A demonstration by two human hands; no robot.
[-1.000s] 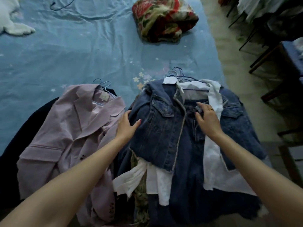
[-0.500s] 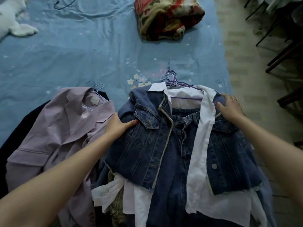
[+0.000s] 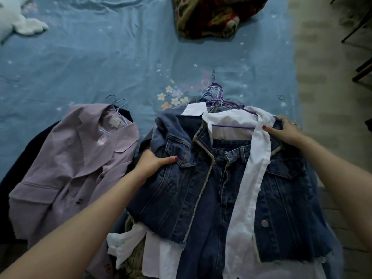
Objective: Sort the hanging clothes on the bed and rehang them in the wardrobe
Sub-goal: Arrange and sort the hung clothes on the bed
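Lying on the near part of the bed (image 3: 100,63), the denim jacket (image 3: 171,190) tops a stack of hung clothes, and we grip it at both shoulders. Our left hand (image 3: 153,165) grasps the jacket's left edge: the thumb lies across the front by the chest pocket, while the fingers go under the cloth and are hidden. Our right hand (image 3: 285,130) clutches the right shoulder, thumb on top near the white shirt (image 3: 251,164), the fingers curled over the far edge of the denim. So the jacket spans the gap between both hands, its frayed hem toward us.

Jeans (image 3: 209,208) show in the jacket's open front. The shirt's strip runs down over the right half, and more white cloth sticks out below the hem. A bunch of purple hangers (image 3: 216,97) pokes out at the far end of the stack, just beyond the collar.

Left of our left arm lies a lilac blazer (image 3: 66,160) on its own hanger, over something dark. At the far side sits a floral blanket (image 3: 215,15); a white plush toy (image 3: 18,23) lies far left.
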